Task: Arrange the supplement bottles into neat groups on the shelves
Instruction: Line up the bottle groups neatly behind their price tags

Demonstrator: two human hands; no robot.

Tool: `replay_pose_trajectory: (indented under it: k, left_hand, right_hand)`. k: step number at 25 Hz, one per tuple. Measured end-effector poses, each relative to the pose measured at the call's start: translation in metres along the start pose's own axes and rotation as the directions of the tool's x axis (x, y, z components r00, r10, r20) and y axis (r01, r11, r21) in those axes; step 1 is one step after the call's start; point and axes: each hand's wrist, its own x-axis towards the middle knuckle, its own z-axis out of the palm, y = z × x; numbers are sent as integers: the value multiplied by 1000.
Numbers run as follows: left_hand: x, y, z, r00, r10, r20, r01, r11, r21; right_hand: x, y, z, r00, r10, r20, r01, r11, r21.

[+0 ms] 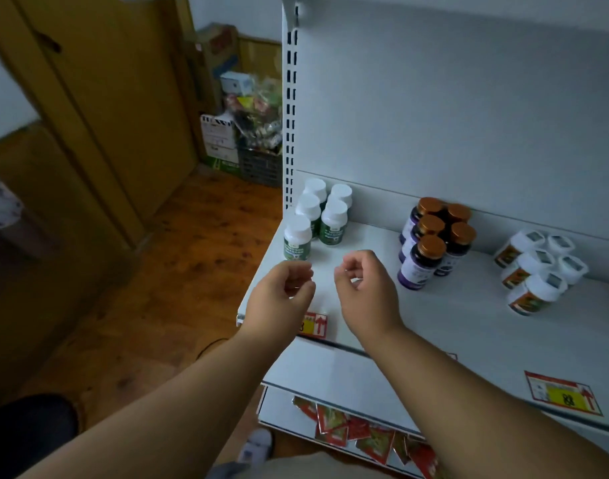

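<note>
Wooden floor (199, 271) fills the left side, w/ a pile of cardboard boxes and a dark plastic crate (258, 164) at approx 11 o'clock. The white metal shelf (451, 316) holds three bottle groups. At 12 o'clock of the hands, five green-label bottles w/ white caps (318, 219) stand upright in a tight cluster near the shelf's left edge. The left hand (279, 299) hovers over the front-left shelf corner, fingers loosely curled, holding nothing. Just beside it the right hand (365, 288) hangs the same way, fingers loosely curled, empty. At 2 o'clock, dark purple-label bottles w/ copper caps (434, 240) stand packed together. At 3 o'clock, white bottles w/ orange labels (538, 271) form a third cluster. Red-yellow price tags (562, 392) sit on the shelf's front rail; red sachets (362, 433) lie on the shelf below.
</note>
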Motion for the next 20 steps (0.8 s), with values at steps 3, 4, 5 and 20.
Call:
replay_pose_trajectory:
  k: [3, 4, 5, 20]
  left_hand:
    - [24, -5, -23, 999, -19, 49, 19, 1000, -12]
    - [33, -5, -30, 998, -22, 57, 23, 1000, -3]
    - [43, -5, -36, 998, -24, 55, 24, 1000, 4]
    - [183, 4, -2, 873, -231, 429, 434, 768, -471]
  right_hand:
    - [13, -13, 19, 987, 134, -85, -134, 991, 6]
    - [15, -15, 26, 979, 171, -115, -171, 985, 11]
    - [18, -18, 31, 971, 196, -138, -195, 981, 21]
    - [123, -7, 73, 903, 427, -33, -358, 795, 490]
